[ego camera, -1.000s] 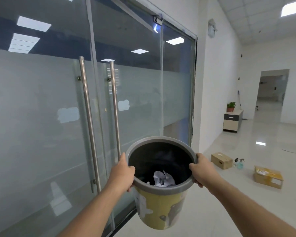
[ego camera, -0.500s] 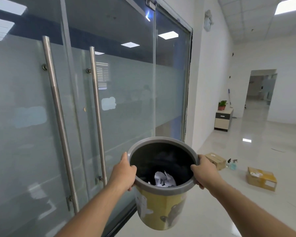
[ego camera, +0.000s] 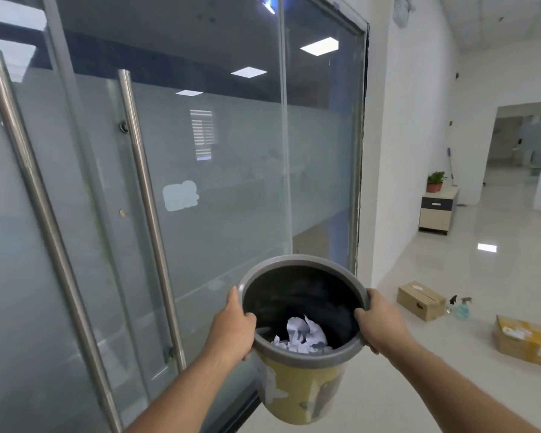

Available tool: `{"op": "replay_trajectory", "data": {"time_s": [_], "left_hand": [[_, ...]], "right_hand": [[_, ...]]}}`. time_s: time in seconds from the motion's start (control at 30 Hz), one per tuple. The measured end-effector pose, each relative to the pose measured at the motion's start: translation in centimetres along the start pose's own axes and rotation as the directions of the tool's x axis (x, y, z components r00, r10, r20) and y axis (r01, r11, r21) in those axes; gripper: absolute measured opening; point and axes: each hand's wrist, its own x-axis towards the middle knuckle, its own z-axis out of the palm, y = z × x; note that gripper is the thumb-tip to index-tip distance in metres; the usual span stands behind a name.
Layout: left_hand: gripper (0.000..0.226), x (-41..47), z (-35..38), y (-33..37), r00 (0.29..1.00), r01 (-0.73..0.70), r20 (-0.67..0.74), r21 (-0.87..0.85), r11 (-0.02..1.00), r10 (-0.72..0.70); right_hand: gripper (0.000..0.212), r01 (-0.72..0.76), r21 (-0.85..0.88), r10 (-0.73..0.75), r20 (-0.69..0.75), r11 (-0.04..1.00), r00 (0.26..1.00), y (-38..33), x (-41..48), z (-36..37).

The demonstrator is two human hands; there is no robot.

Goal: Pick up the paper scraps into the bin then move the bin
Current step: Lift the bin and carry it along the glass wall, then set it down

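Note:
I hold a yellow bin with a grey rim and black liner up in the air in front of me, tilted slightly toward me. Crumpled white paper scraps lie at its bottom. My left hand grips the rim on the left side, thumb inside. My right hand grips the rim on the right side in the same way.
Frosted glass doors with two tall steel handles stand close on my left. On the glossy floor at right lie two cardboard boxes and spray bottles. A small cabinet with a potted plant stands farther down the hall.
The view has advanced along the glass doors, whose handles slid left and look nearer. The bin stays held in both hands at about the same height.

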Motion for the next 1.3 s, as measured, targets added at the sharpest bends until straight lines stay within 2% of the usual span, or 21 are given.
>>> {"op": "replay_trajectory", "data": {"time_s": [0.33, 0.6, 0.73, 0.87, 1.07, 1.17, 1.3], "left_hand": [[0.064, 9.3, 2.8, -2.3, 0.997, 0.034, 0.063, 0.006, 0.999, -0.034], [0.065, 16.5, 4.3, -4.3, 0.995, 0.035, 0.095, 0.011, 0.999, -0.036], [0.065, 19.1, 5.8, -5.3, 0.996, 0.037, 0.086, 0.036, 0.999, -0.04], [0.064, 21.2, 8.4, -7.6, 0.998, 0.053, 0.019, 0.075, 0.996, -0.055], [0.068, 21.5, 16.6, -17.0, 0.988, 0.155, -0.028, 0.175, 0.972, -0.153], [0.069, 20.1, 22.3, -24.9, 0.983, 0.183, -0.041, 0.234, 0.955, -0.179], [0.07, 15.8, 30.3, -37.6, 0.978, 0.189, 0.027, 0.298, 0.936, -0.207]], "right_hand": [[0.029, -0.069, -0.049, 0.07, 0.016, 0.996, 0.997, 0.4, 7.9, 4.2], [0.032, -0.064, -0.098, 0.057, -0.067, 0.993, 0.996, 0.1, 13.1, 7.7], [0.03, -0.056, -0.098, 0.05, -0.062, 0.994, 0.997, 0.9, 15.5, 9.3], [0.034, -0.02, -0.13, 0.013, -0.058, 0.991, 0.998, 3.2, 18.3, 11.6], [0.044, -0.054, -0.168, 0.052, -0.021, 0.984, 0.998, 13.5, 19.7, 19.5], [0.044, -0.115, -0.177, 0.116, -0.01, 0.977, 0.993, 21.6, 18.2, 25.4], [0.043, -0.164, -0.222, 0.176, 0.035, 0.961, 0.984, 33.7, 14.5, 33.8]]}}
